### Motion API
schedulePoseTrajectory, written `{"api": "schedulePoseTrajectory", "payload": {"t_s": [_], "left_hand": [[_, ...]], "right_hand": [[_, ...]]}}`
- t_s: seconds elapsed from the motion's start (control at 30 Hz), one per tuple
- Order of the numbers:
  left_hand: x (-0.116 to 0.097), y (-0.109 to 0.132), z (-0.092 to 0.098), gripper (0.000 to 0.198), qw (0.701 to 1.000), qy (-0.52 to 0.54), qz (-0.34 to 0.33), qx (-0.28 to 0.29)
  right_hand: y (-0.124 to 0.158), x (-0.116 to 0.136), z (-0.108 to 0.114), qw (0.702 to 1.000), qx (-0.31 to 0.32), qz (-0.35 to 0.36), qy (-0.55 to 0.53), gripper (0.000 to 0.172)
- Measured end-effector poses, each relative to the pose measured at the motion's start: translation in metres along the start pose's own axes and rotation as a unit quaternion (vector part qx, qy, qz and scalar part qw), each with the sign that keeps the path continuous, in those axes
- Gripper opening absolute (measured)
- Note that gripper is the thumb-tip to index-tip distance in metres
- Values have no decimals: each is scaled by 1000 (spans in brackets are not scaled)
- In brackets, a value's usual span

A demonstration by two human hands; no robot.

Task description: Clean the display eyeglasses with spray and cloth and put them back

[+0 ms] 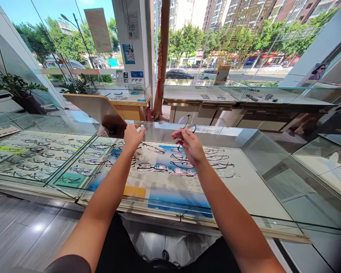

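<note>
My right hand (189, 145) is raised over a glass display counter (252, 185) and pinches a pair of thin dark-framed glasses (187, 126) by one arm, so the lenses stand above my fingers. My left hand (133, 137) is curled round a small white object (140, 129), perhaps a little bottle, and rests on the glass top. Under the glass lie rows of spectacles (159, 166) on white and blue display cards.
A second glass case with several spectacles (36, 155) runs to the left. Further counters (244, 99) stand by the shop window, a wooden desk (102, 106) is behind, and a potted plant (19, 93) sits at far left. Grey floor lies below.
</note>
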State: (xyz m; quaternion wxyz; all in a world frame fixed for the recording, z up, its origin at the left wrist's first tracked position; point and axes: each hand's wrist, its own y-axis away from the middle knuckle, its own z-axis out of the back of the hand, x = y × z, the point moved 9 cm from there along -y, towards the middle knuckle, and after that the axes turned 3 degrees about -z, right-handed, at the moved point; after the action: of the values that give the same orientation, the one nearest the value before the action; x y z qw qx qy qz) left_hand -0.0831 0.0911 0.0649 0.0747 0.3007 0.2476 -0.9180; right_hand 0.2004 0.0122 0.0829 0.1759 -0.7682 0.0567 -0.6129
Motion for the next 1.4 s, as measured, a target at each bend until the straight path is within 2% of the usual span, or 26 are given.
{"api": "schedulePoseTrajectory", "payload": {"t_s": [0.07,0.13,0.2,0.27,0.3,0.33,0.4,0.47,0.7,0.77,0.87,0.93,1.1,1.17,1.4], "left_hand": [[-8,2,21,31,992,111,5,-53],[-14,5,28,23,959,280,36,-42],[-27,12,22,18,884,460,73,36],[-49,25,16,21,803,577,72,129],[-61,32,16,24,777,603,60,173],[-71,40,17,28,763,610,45,209],[-84,55,18,37,757,597,25,264],[-90,67,16,45,762,578,20,292],[-99,88,-3,62,801,518,-3,299],[-103,93,-9,66,801,508,-7,316],[-110,100,-16,67,784,513,-10,348],[-111,101,-18,66,780,519,-16,350],[-104,92,-18,67,800,516,-18,306],[-106,93,-19,66,792,522,-25,315],[-123,109,-20,63,731,561,-47,385]], "right_hand": [[0,1,0,1000,-1,2,-6,34],[1,3,-1,1000,0,4,-14,33],[3,5,-3,1000,5,6,-23,33],[5,7,-5,999,11,9,-32,34],[6,8,-6,999,13,11,-35,34],[7,9,-7,999,15,13,-37,34],[9,13,-8,999,18,19,-39,33],[11,17,-10,999,21,25,-43,32],[16,29,-15,996,32,59,-52,29],[16,30,-15,996,30,67,-47,28],[15,29,-14,996,30,69,-52,27],[14,27,-14,996,33,61,-62,26],[14,27,-16,995,36,60,-74,26],[15,27,-16,996,32,62,-60,27],[13,21,-13,998,17,45,-31,34]]}}
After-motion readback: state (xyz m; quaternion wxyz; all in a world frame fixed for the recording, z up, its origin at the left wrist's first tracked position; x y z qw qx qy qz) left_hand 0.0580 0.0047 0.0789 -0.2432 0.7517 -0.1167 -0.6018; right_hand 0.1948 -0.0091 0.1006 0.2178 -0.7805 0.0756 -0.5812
